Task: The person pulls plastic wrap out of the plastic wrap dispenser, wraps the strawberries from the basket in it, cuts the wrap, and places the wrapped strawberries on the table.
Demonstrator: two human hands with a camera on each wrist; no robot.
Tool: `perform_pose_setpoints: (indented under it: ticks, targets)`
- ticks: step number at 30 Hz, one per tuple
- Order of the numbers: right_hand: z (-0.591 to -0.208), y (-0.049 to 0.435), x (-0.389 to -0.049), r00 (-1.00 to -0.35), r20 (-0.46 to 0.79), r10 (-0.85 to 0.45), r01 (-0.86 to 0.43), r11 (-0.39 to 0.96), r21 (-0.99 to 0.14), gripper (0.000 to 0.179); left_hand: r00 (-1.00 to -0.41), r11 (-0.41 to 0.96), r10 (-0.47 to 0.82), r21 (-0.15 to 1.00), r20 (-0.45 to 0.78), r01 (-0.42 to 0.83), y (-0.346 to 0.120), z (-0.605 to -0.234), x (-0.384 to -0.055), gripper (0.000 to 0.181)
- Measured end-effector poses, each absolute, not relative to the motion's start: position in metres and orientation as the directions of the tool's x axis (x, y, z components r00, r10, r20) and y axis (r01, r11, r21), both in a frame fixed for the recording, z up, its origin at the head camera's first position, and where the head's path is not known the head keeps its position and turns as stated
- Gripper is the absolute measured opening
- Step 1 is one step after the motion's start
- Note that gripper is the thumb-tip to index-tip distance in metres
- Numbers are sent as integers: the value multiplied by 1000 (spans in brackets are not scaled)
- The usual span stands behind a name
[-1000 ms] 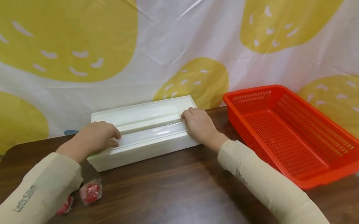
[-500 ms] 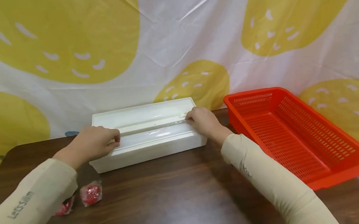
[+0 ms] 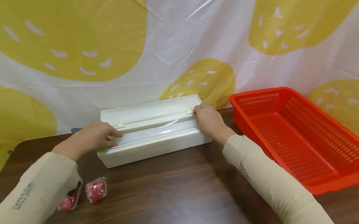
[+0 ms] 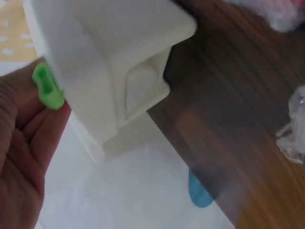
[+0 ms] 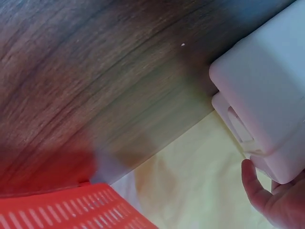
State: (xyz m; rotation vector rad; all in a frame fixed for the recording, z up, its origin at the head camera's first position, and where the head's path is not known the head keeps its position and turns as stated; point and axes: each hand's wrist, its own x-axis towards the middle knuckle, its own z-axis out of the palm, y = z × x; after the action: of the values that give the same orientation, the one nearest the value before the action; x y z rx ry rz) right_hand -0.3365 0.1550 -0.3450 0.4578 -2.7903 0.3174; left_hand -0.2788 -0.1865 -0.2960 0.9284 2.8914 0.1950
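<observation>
A long white plastic-wrap dispenser [image 3: 157, 150] stands on the table with its lid [image 3: 149, 110] tipped back against the cloth. Across its opening lies clear plastic wrap [image 3: 162, 129], shiny and creased, drawn up toward the right. At the left end my left hand [image 3: 91, 138] curls thumb and fingers at the wrap's edge; the exact contact is hidden. A green slider [image 4: 48, 88] shows beside those fingers in the left wrist view. My right hand [image 3: 210, 122] pinches the wrap at the right end, near the lid's front edge. The right wrist view shows its fingers [image 5: 255, 186] by the dispenser's end.
A red perforated basket [image 3: 290, 184] stands to the right, close to my right forearm. Two red items in clear wrapping, one [image 3: 96, 190] in the open and another [image 3: 69, 201] partly behind my left sleeve, lie at the front left. A patterned cloth [image 3: 117, 91] hangs behind the table.
The right hand has risen slightly with the wrap, toward the lid's front edge. The left hand stays at the left end, its thumb and fingers shifting slightly. The view has turned a little.
</observation>
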Motion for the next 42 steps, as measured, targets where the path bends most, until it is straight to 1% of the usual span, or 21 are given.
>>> perform_pose_setpoints:
  ticks: [1, 4, 7, 11, 16, 18, 19, 21, 24, 27, 31, 34, 39, 42]
  targets:
    - [-345, 157, -337, -911, 312, -269, -333, 927, -174, 19, -810, 805, 586, 142, -40, 576, -185, -297, -279, 26]
    - [-345, 160, -338, -922, 299, -245, -307, 934, -184, 20, -810, 806, 584, 79, 47, 586, -182, -299, -277, 12]
    - [-345, 162, -340, -923, 305, -234, -302, 933, -197, 21, -830, 833, 548, 29, 105, 553, -181, -298, -274, 3]
    - [-344, 161, -342, -924, 305, -231, -301, 931, -208, 21, -848, 856, 515, -21, 127, 517, -179, -296, -274, 4]
    - [-344, 162, -342, -929, 299, -219, -285, 938, -199, 20, -823, 834, 552, -112, 133, 541, -176, -300, -276, 10]
    - [-344, 161, -343, -929, 299, -219, -284, 939, -196, 20, -825, 834, 550, -137, 128, 534, -176, -301, -278, 11]
    - [-344, 161, -344, -929, 299, -218, -283, 939, -194, 20, -832, 840, 541, -139, 126, 525, -176, -301, -278, 11]
    - [-345, 161, -344, -929, 297, -221, -283, 940, -188, 20, -856, 863, 505, -108, 113, 494, -176, -301, -280, 14]
    - [-344, 160, -345, -934, 278, -226, -283, 941, -184, 20, -893, 900, 435, -31, 114, 435, -177, -299, -281, 14]
    - [-341, 159, -345, -945, 232, -230, -279, 936, -213, 21, -915, 921, 380, 40, 137, 388, -181, -299, -283, 16]
    - [-333, 158, -346, -950, 192, -246, -291, 921, -258, 21, -911, 922, 361, 72, 198, 381, -183, -301, -285, 16]
    - [-328, 159, -348, -941, 198, -276, -323, 908, -269, 22, -895, 910, 391, 57, 212, 411, -183, -302, -286, 15]
    - [-329, 162, -350, -919, 226, -322, -374, 893, -250, 22, -867, 872, 479, 41, 139, 488, -181, -305, -288, 31]
    - [-333, 162, -349, -915, 244, -321, -380, 889, -255, 20, -865, 867, 487, 50, 118, 495, -181, -307, -288, 34]
